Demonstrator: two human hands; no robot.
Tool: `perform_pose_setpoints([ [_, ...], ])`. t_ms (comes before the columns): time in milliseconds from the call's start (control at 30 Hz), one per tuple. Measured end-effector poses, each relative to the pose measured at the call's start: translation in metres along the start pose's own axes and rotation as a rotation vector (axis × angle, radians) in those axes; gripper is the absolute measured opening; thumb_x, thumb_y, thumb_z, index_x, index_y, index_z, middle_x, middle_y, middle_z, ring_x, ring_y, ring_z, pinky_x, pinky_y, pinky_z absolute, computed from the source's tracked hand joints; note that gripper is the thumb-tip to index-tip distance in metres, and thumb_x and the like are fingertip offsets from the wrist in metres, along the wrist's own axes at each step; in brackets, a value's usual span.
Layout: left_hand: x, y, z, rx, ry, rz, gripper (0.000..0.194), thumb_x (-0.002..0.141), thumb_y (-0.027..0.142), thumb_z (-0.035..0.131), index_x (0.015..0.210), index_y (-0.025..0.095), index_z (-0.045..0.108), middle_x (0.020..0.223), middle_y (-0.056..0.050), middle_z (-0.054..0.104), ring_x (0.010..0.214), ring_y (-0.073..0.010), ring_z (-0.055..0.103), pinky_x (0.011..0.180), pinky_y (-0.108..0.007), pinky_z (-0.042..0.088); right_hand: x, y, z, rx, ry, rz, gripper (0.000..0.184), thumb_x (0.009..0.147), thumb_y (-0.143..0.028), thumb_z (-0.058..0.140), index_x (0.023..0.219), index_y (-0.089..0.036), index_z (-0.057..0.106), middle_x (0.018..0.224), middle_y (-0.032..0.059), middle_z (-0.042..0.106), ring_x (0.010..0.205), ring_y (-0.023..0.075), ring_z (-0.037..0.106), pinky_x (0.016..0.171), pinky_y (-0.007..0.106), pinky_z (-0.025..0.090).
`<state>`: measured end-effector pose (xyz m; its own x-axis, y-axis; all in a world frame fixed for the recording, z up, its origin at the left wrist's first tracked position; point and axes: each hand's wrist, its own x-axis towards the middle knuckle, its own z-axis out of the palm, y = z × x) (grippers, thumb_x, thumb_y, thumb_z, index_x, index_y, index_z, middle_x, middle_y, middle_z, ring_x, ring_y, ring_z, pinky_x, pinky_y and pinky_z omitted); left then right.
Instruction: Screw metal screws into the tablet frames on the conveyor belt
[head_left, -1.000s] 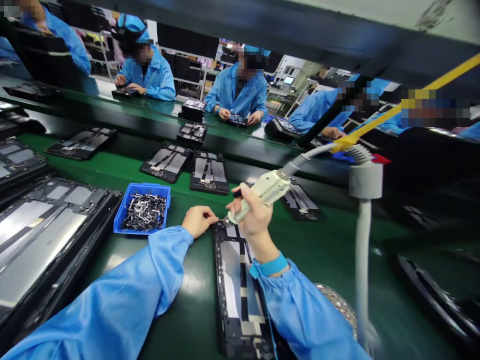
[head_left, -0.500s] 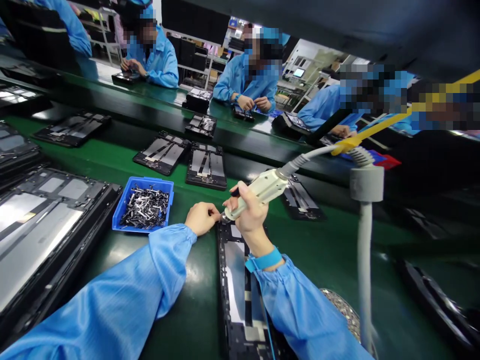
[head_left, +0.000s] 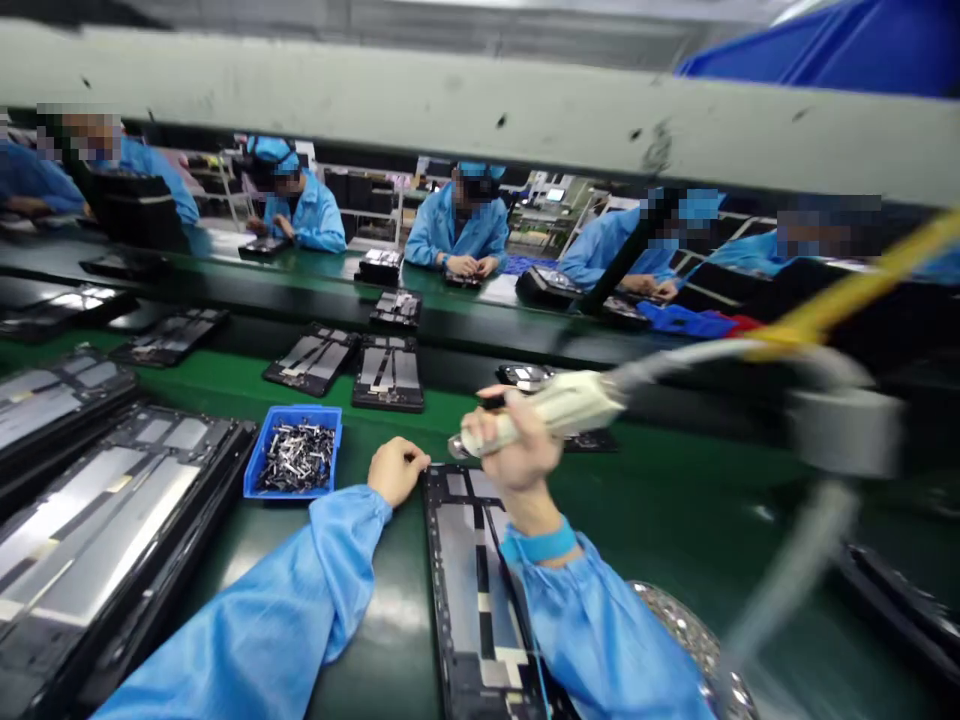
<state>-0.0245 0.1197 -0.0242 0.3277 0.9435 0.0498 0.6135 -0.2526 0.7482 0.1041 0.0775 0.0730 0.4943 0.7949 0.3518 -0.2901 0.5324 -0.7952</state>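
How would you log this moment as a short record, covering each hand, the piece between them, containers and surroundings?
Left hand: fingers pinched at the upper left corner of the black tablet-like device; anything held is too small to tell
Right hand: grips a pale handheld tool; tip near the device's top edge, contact unclear
Right wrist: blue band
Left of the hands: blue tray of small black and silver parts
Beside right forearm: round container of shiny bits, partly hidden
Far side: people in blue workwear
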Motion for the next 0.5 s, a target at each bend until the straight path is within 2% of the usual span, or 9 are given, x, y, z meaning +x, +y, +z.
perform_pose_setpoints([
  [67,-0.041,0.001,0.017,0.078,0.085,0.166,0.026,0.09,0.02,0.071,0.115,0.019,0.077,0.135,-0.013,0.071,0.133,-0.0302,0.063,0.114,-0.047,0.052,-0.01,-0.04,-0.011,0.078,-0.027,-0.078,0.038,0.074,-0.059,0.082,0.076,-0.022,0.074,0.039,-0.0085,0.04,0.035,0.0106,0.037,0.045,0.029,0.041],
  [100,-0.067,-0.002,0.032,0.182,0.111,0.432,0.039,0.087,0.028,0.077,0.125,0.018,0.073,0.142,-0.015,0.068,0.136,-0.0333,0.06,0.115,-0.05,0.053,-0.018,-0.058,-0.019,0.093,-0.054,-0.109,0.037,0.075,-0.059,0.081,0.077,-0.023,0.076,0.04,-0.0073,0.04,0.035,0.0106,0.035,0.044,0.028,0.038],
  [133,-0.092,-0.007,0.049,0.285,0.165,0.676,0.039,0.09,0.034,0.076,0.126,0.018,0.072,0.142,-0.015,0.068,0.136,-0.0332,0.061,0.117,-0.051,0.052,-0.028,-0.074,-0.029,0.075,-0.099,-0.119,0.036,0.076,-0.059,0.08,0.08,-0.023,0.079,0.041,-0.0057,0.042,0.037,0.0119,0.038,0.045,0.028,0.038],
  [200,-0.133,-0.019,0.081,0.471,0.317,1.092,0.02,0.096,0.027,0.069,0.115,0.023,0.075,0.13,-0.006,0.076,0.125,-0.0271,0.067,0.118,-0.047,0.051,-0.051,-0.099,-0.053,0.005,-0.162,-0.097,0.031,0.082,-0.056,0.078,0.089,-0.025,0.082,0.042,-0.0033,0.045,0.042,0.0139,0.045,0.05,0.03,0.043],
  [233,-0.145,-0.023,0.092,0.588,0.293,1.16,0.024,0.098,0.029,0.067,0.12,0.022,0.074,0.136,-0.007,0.074,0.128,-0.0283,0.066,0.117,-0.047,0.051,-0.062,-0.107,-0.065,-0.035,-0.171,-0.074,0.031,0.085,-0.055,0.077,0.092,-0.025,0.082,0.044,-0.0017,0.048,0.044,0.0148,0.048,0.052,0.031,0.045],
  [267,-0.148,-0.024,0.098,0.672,0.255,1.177,0.029,0.101,0.032,0.063,0.125,0.02,0.074,0.14,-0.008,0.072,0.131,-0.0293,0.064,0.117,-0.047,0.051,-0.072,-0.112,-0.077,-0.064,-0.169,-0.052,0.032,0.086,-0.055,0.077,0.094,-0.026,0.082,0.045,-0.0006,0.051,0.046,0.0156,0.051,0.054,0.031,0.046],
  [333,-0.128,-0.014,0.098,0.771,0.079,1.04,0.047,0.106,0.039,0.052,0.143,0.013,0.065,0.153,-0.013,0.062,0.141,-0.034,0.057,0.118,-0.052,0.051,-0.088,-0.116,-0.101,-0.102,-0.143,0.0,0.033,0.086,-0.057,0.076,0.096,-0.026,0.082,0.047,0.0014,0.054,0.048,0.0176,0.054,0.057,0.034,0.05],
  [433,-0.05,0.02,0.083,0.74,-0.182,0.648,0.054,0.109,0.028,0.039,0.158,0.01,0.05,0.165,-0.017,0.047,0.154,-0.0375,0.044,0.125,-0.059,0.042,-0.101,-0.109,-0.133,-0.112,-0.086,0.069,0.035,0.083,-0.059,0.077,0.093,-0.025,0.081,0.046,0.0027,0.054,0.05,0.0204,0.056,0.06,0.041,0.055],
  [500,0.008,0.045,0.074,0.702,-0.228,0.448,0.054,0.107,0.02,0.041,0.16,0.011,0.048,0.168,-0.017,0.042,0.158,-0.0368,0.038,0.131,-0.06,0.034,-0.104,-0.098,-0.15,-0.099,-0.034,0.072,0.036,0.082,-0.059,0.077,0.092,-0.024,0.081,0.046,0.0023,0.052,0.048,0.0203,0.055,0.059,0.042,0.056],
])
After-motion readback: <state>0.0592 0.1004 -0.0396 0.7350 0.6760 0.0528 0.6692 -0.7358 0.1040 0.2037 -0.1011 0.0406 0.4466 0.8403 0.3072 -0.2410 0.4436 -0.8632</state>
